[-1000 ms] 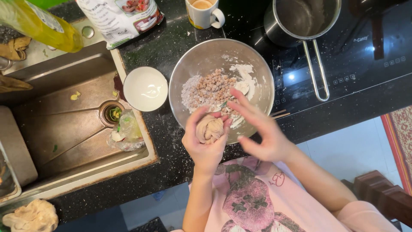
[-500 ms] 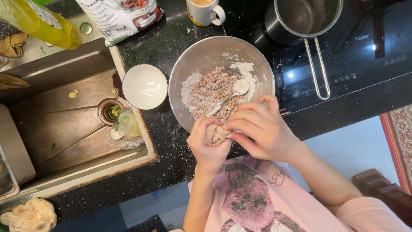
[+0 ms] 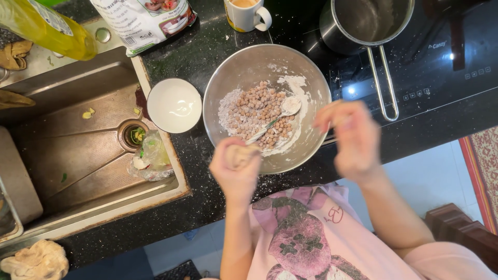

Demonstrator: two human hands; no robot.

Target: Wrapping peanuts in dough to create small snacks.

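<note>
A person is standing at a dark speckled table [image 3: 207, 207], seen from above, and working small balls of dough. The left hand [image 3: 236, 168] is curling closed around a tan lump of dough [image 3: 239, 154], holding it just at the near rim of a steel bowl [image 3: 236, 70], likely so that finished pieces can drop straight in. The right hand [image 3: 350, 137] is hovering to the right of the bowl; it is blurred, so it is not possible to tell whether its grip is open or pinching a bit of dough.

Inside the bowl, a heap of small brown balls [image 3: 257, 111] is lying in white flour, probably to stop them sticking. A floured spoon [image 3: 280, 114] is resting among them, its handle pointing towards the left hand.

Just left of the bowl, a small white dish [image 3: 174, 105] is sitting beside a steel sink [image 3: 78, 150]. A yellow bottle [image 3: 44, 28] and a printed bag [image 3: 142, 18] are standing at the back, with a mug [image 3: 246, 15] behind the bowl. To the right, a saucepan [image 3: 363, 21] is resting on a black cooktop [image 3: 446, 72]. Flour is dusting the table. A pale tiled floor [image 3: 430, 176] is showing below.
</note>
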